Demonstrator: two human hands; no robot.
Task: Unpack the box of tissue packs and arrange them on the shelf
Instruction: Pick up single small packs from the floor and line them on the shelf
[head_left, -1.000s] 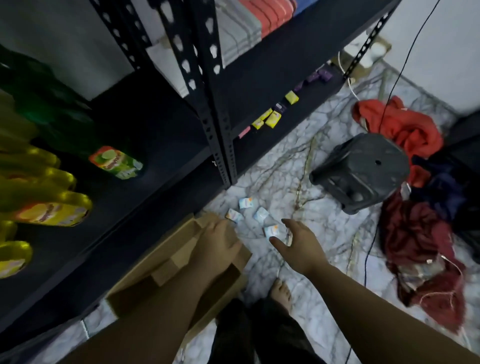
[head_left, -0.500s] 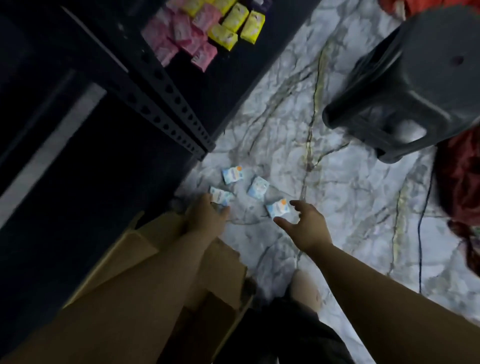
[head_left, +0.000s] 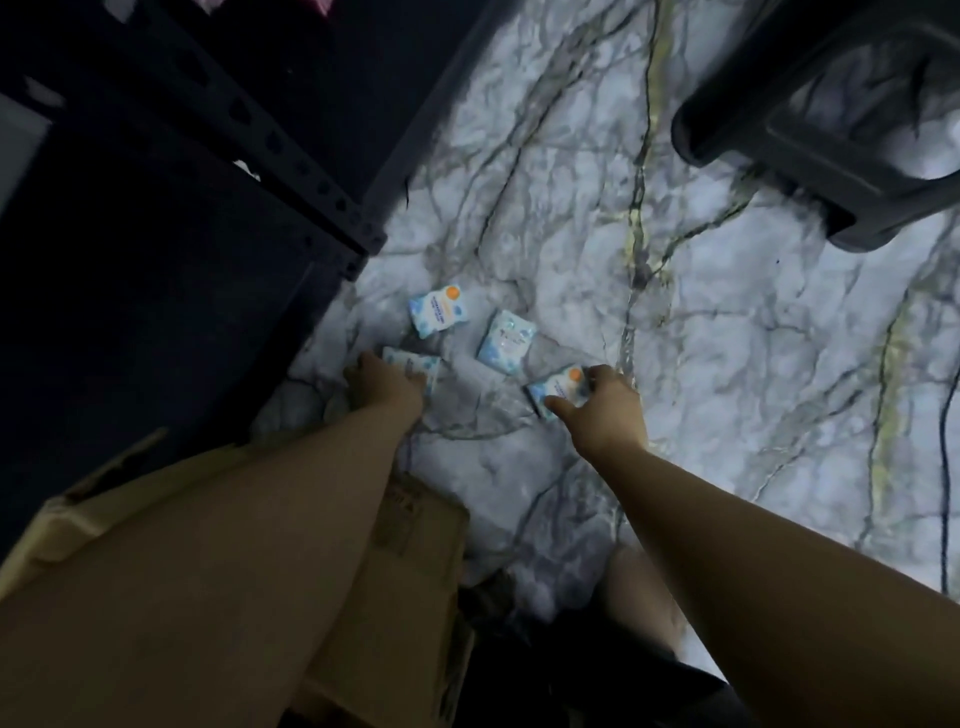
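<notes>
Four small tissue packs lie loose on the marble floor, just off the corner of the dark shelf (head_left: 249, 171), beyond the cardboard box (head_left: 415, 561). Left hand (head_left: 387, 387) covers the near-left pack (head_left: 423, 366); grip hidden, cannot tell. Right hand (head_left: 605, 405) pinches the near-right pack (head_left: 556, 387) between thumb and fingers. Packs look light, soft, probably slick-wrapped; best taken across opposite edges, gently

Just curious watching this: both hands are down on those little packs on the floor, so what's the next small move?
Probably close the fingers and lift: the left hand and right hand each touch a tissue pack, two more lie beyond.
</notes>
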